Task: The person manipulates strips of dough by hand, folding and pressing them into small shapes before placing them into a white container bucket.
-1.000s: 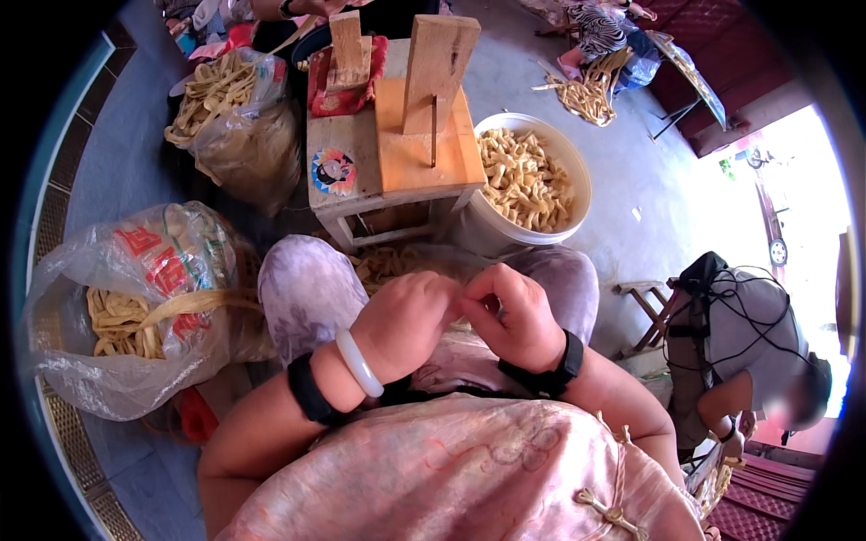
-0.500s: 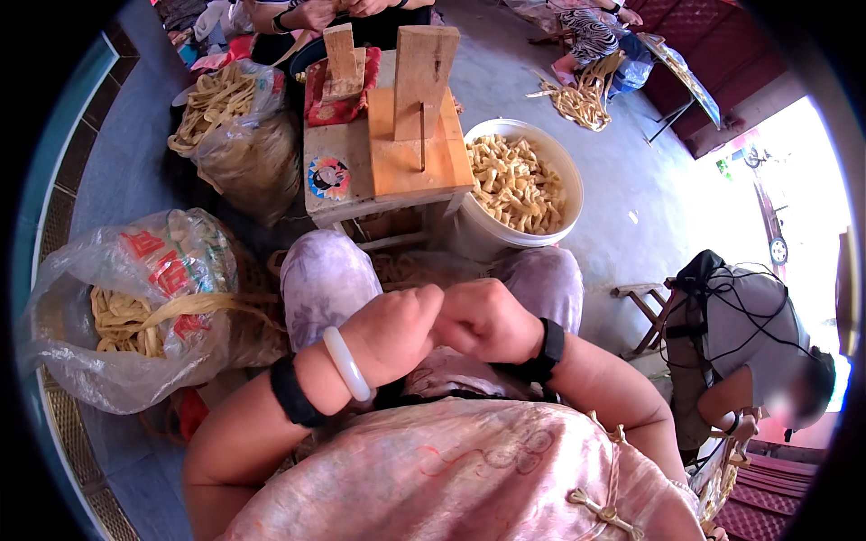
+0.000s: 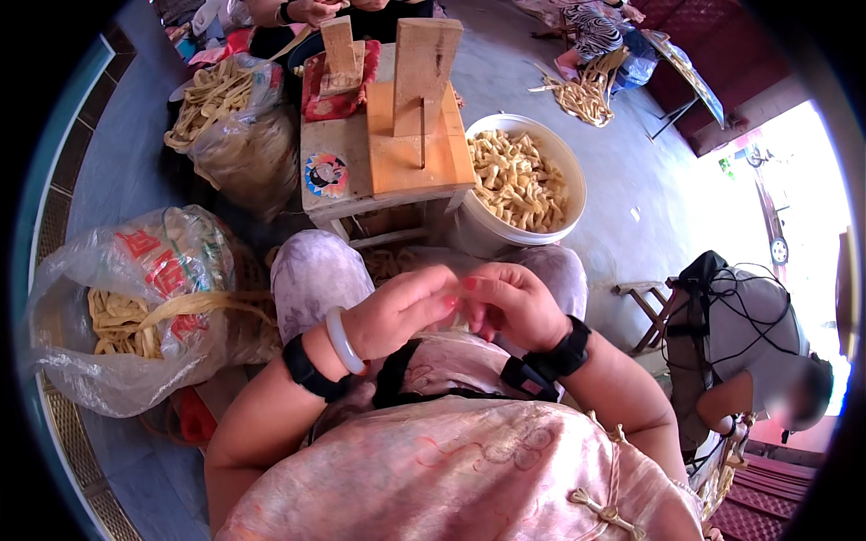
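Above my lap, my left hand (image 3: 404, 312) is loosely open, its fingers stretched toward the right and its thumb apart below them. My right hand (image 3: 516, 305) faces it, fingers loosely bent and apart. The fingertips of both hands meet or nearly meet, and nothing shows between them. A white bangle (image 3: 344, 341) and a black wristband (image 3: 309, 370) circle my left wrist; another black band (image 3: 570, 347) is on my right wrist. Beyond my knees stands a small table (image 3: 336, 206) with an upright wooden block (image 3: 426, 68) on a wooden base and a thin metal rod beside it.
Right of the table, a white bucket (image 3: 574, 203) holds many pale knotted pieces. Clear plastic bags (image 3: 68, 338) of tan strips lie at left, one strip (image 3: 212, 302) trailing toward my knee. Another person's hands (image 3: 316, 11) work beyond the table. A seated person (image 3: 753, 325) is at right.
Both hands have loosened from closed fists pressed together. Their fingers are now opened out, and the wrists have drawn slightly apart.
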Available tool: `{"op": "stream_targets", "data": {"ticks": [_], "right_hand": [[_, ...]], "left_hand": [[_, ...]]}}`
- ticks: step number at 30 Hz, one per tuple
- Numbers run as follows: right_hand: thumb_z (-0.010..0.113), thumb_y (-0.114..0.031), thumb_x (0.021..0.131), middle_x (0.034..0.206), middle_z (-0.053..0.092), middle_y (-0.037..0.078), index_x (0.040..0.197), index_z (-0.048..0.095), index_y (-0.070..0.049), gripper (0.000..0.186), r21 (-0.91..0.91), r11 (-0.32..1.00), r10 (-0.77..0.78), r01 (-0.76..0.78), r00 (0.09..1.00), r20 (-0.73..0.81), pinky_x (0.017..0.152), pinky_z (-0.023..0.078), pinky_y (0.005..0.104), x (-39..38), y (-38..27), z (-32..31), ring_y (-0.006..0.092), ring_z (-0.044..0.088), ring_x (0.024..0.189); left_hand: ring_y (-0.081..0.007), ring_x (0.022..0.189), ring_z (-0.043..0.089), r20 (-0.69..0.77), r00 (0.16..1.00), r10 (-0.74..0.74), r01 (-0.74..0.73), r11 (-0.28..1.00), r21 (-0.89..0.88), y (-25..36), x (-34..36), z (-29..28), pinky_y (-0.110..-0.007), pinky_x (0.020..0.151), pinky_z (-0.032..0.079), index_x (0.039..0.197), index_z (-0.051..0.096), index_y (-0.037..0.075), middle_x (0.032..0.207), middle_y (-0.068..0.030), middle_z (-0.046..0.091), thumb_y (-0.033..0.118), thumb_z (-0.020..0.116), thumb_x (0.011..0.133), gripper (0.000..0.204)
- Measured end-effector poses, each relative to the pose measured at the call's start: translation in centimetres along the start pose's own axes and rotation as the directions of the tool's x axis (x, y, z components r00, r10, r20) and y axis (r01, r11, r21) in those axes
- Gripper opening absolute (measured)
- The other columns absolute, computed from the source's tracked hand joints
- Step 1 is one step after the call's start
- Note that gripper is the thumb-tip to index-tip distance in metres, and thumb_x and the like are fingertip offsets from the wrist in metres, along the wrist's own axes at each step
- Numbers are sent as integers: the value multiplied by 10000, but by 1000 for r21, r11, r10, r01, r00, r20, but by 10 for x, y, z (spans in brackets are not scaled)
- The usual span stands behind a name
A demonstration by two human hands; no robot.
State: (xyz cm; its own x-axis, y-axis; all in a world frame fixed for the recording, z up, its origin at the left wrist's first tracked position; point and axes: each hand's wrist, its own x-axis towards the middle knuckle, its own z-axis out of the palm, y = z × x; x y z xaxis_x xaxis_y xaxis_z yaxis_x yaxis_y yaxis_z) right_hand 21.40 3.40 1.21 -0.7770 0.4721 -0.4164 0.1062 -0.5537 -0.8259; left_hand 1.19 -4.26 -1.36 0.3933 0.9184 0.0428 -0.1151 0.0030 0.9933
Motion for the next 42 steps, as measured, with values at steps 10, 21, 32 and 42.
{"op": "stream_targets", "data": {"ticks": [10,21,32,42], "right_hand": [[582,-198,936,720,618,85,820,616,6,237,-824,380,-475,420,853,216,593,468,298,15,18,4,149,600,662],[533,-173,959,610,606,40,725,615,-13,295,-15,963,-268,270,960,79,454,398,209,-8,-22,15,77,517,493],[623,-81,880,727,589,157,772,594,-1,137,-558,357,-407,749,663,629,580,454,408,-2,-37,5,360,575,666],[629,-68,852,663,562,157,709,588,-9,161,-647,414,-510,640,752,417,543,426,413,-4,4,5,346,554,612]], "left_hand": [[-381,793,606,-75,985,154,-5,463,886,-1,-4,11,-451,696,492,944,497,35,778,-163,582,62,623,796,196],[-204,754,619,20,977,214,-212,942,259,36,8,-6,-317,666,482,991,558,19,842,-97,628,216,596,954,204],[-112,893,608,219,973,-68,202,708,-677,7,-11,2,-260,803,493,1067,587,46,971,-23,631,62,705,856,242],[-56,744,539,-71,997,7,-7,1000,-1,0,-12,2,-229,684,461,853,549,42,799,11,567,3,689,747,180]]}}
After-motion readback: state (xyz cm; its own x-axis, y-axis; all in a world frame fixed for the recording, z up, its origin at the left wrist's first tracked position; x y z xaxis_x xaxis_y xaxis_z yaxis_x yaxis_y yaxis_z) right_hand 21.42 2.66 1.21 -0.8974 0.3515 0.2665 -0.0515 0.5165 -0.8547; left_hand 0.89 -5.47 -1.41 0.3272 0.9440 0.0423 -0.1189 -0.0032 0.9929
